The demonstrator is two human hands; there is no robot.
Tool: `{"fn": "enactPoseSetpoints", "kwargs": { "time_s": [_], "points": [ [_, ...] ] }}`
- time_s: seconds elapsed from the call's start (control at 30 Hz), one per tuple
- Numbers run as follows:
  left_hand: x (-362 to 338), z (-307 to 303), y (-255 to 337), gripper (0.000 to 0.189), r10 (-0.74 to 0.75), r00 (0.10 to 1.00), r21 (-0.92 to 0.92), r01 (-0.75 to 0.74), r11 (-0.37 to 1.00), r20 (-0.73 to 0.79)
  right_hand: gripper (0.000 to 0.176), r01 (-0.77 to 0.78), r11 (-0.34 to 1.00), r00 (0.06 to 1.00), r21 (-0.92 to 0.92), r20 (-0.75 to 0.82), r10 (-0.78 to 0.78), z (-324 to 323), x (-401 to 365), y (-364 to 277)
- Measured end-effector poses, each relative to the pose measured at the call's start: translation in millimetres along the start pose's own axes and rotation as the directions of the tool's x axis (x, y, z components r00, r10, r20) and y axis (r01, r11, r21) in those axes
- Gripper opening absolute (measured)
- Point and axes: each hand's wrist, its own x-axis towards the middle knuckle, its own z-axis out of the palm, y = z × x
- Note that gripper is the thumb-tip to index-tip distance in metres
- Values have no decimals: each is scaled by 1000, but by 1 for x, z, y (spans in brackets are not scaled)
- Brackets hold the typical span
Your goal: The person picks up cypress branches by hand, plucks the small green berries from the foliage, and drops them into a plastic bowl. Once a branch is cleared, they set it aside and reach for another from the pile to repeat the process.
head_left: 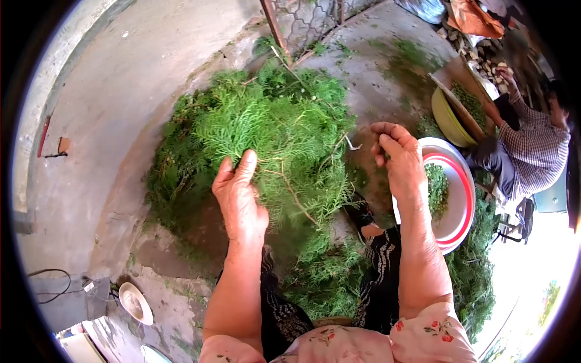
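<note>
My left hand (241, 196) pinches a green leafy sprig (233, 130), which fans out over a large pile of cut evergreen branches (181, 163). To the right of the pile, my right hand (399, 154) is raised with its fingers curled and the thumb against them; whatever it may hold is too small to make out. Just beyond that wrist stands a white basin with a red ring (463, 209), partly behind my forearm. Small green pieces (437, 190) lie inside it.
At the right a co-worker in a checked shirt (529, 142) sits by a yellow-green basin (448, 121) and a tray of green pieces (469, 106). More branches (330, 278) lie between my legs. A white bowl (135, 304) is at the lower left.
</note>
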Motion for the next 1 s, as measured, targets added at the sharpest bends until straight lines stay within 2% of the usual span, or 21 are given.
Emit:
{"fn": "enactPoseSetpoints", "kwargs": {
  "time_s": [0.03,0.07,0.13,0.2,0.23,0.27,0.33,0.4,0.43,0.53,0.57,0.6,0.67,0.7,0.73,0.8,0.87,0.9,1.0],
  "points": [
    [-5,7,3,16,-35,984,52,45,998,-173,19,3,1000,999,11,-45,-3,-7,2,0],
    [-3,4,0,29,-22,982,66,36,997,-190,20,-12,999,999,-31,-47,11,-22,6,1],
    [-2,2,2,41,-17,997,61,22,998,-80,20,54,982,990,-178,-120,-76,-49,10,2],
    [-5,9,3,48,-41,980,109,64,992,-196,19,106,931,960,-349,-208,-187,-86,18,12],
    [-1,-1,1,52,-72,996,80,76,994,-46,20,129,852,926,-508,-245,-286,-109,22,19],
    [-6,2,3,58,-103,994,83,105,991,-23,21,141,746,888,-651,-251,-386,-129,24,26],
    [-12,9,-1,60,-108,985,130,126,984,-136,25,121,503,764,-856,-243,-598,-158,19,33],
    [-14,9,-7,58,-143,989,142,148,979,-50,27,-40,343,659,-938,-283,-697,-173,19,44],
    [-19,14,-12,59,-116,988,152,131,980,-100,30,-78,343,716,-936,-292,-634,-181,19,45],
    [-20,12,-22,35,-154,985,95,147,985,72,24,6,367,690,-930,-261,-674,-170,22,45],
    [-23,14,-23,65,-212,976,123,203,971,58,26,79,519,810,-851,-249,-531,-150,14,31],
    [-26,16,-24,61,-215,972,91,206,974,96,27,115,662,903,-740,-200,-379,-122,1,14],
    [-32,25,-32,22,-155,988,140,152,978,6,26,125,779,989,-615,14,-147,-88,-12,10],
    [-33,24,-35,20,-168,984,104,161,981,66,32,25,848,995,-530,92,29,-72,-19,12],
    [-33,21,-39,18,-179,976,69,171,983,127,38,-92,889,963,-449,186,193,-56,-27,12],
    [-36,23,-41,16,-218,958,37,215,976,185,52,-252,918,912,-305,242,331,-25,-53,-12],
    [-40,29,-42,14,-277,944,40,274,961,178,60,-243,970,938,-9,253,237,-12,-56,14],
    [-41,26,-39,15,-308,898,49,309,950,315,39,-240,969,928,59,306,212,-10,-52,23],
    [-45,24,-38,16,-315,852,55,322,945,418,30,-319,884,941,341,223,253,2,-53,33]
  ]
}}
